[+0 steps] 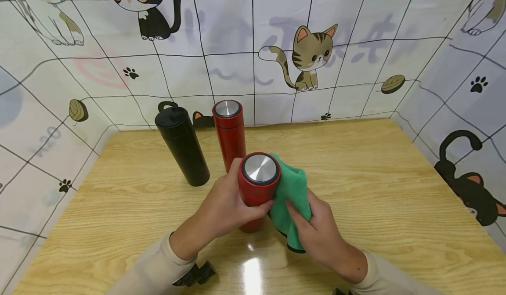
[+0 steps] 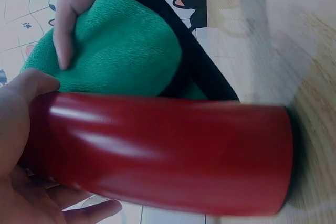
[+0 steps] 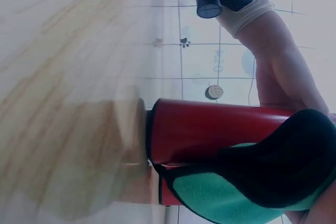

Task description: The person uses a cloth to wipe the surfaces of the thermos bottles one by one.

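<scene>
In the head view my left hand (image 1: 223, 205) grips a red thermos flask (image 1: 258, 192) round its upper body, thumb across the front. The flask has a brushed silver lid top with a dark ring. My right hand (image 1: 322, 231) holds a green cloth (image 1: 290, 198) with a black edge against the flask's right side. In the left wrist view the cloth (image 2: 126, 45) lies along the red body (image 2: 168, 153). From the right wrist, the flask's base (image 3: 155, 132) appears at or very near the tabletop; contact is unclear. Some right fingers are hidden by the cloth.
Behind the held flask stands a second red flask (image 1: 229, 132), partly covered by the left hand. A black flask (image 1: 183, 148) stands to its left. The wooden table (image 1: 356, 167) meets a white backdrop (image 1: 225, 75) printed with cats and grid lines.
</scene>
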The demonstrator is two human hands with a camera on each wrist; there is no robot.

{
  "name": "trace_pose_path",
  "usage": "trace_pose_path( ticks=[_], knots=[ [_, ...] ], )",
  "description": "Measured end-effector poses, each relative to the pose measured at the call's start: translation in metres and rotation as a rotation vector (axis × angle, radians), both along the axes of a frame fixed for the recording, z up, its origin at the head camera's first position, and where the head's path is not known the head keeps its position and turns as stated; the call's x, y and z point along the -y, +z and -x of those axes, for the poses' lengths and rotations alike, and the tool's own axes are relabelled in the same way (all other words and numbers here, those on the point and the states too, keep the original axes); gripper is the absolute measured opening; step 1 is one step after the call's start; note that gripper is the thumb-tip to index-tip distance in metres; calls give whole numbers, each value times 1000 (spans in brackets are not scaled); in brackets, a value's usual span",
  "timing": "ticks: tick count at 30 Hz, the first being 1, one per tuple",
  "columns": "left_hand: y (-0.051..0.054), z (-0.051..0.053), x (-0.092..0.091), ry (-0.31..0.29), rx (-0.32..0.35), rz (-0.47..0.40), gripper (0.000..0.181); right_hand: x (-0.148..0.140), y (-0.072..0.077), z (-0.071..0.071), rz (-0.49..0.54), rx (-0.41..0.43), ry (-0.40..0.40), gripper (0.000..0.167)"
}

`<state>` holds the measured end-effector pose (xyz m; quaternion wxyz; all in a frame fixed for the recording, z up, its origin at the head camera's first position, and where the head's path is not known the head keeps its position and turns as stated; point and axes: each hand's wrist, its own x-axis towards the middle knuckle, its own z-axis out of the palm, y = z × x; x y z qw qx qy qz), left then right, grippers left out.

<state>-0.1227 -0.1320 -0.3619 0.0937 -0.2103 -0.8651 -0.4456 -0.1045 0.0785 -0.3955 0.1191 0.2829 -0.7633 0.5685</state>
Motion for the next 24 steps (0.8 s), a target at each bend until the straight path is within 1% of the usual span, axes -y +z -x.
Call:
trace_pose_path(
  ticks=[2,5,8,11,13,15,18,21,24],
  knots=[
    [1,-1,0,11,-6,8,75,0,3,-1,26,2,-5,36],
    [3,-3,-1,34,-37,56,75,-1,5,-1,69,-44,-9,38],
    [5,-5,-1,76,-114,150,73,-1,8,0,110,-123,-10,48],
    [6,-6,-1,132,-214,258,72,-1,10,4,144,-252,34,53],
    [7,-6,0,167,-263,316,72,-1,10,7,138,-343,50,49],
    [7,-6,0,197,-295,369,73,0,11,11,118,-427,60,44],
    [7,-7,0,232,-325,428,73,1,11,13,76,-518,38,42],
    [6,-6,1,254,-345,469,74,2,12,14,49,-583,28,51],
    [4,-6,0,256,-353,492,74,3,13,15,31,-634,18,60]
  ],
)
